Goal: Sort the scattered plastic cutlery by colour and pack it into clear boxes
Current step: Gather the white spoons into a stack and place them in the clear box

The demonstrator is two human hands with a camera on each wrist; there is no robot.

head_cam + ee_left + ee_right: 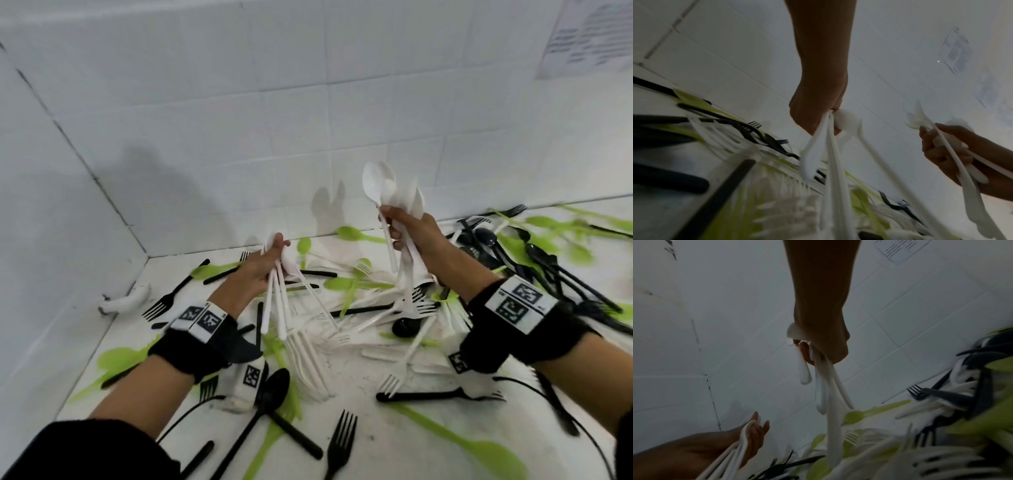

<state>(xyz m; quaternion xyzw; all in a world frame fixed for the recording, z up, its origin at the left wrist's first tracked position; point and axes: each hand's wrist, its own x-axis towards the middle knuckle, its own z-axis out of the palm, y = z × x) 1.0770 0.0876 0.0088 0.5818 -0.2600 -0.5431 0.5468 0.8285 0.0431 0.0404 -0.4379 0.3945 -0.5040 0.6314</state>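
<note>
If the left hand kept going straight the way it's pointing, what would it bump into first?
Probably the tiled wall. The left hand, gripping white cutlery, points away over the counter toward it; depth is unclear, but nothing standing shows between.

A bundle of white plastic spoons is gripped, bowls up, by the right hand at one o'clock. White plastic cutlery handles are held hanging down by the left hand at ten o'clock. Black, green and white plastic forks and spoons are scattered across the white tiled counter beneath.
</note>
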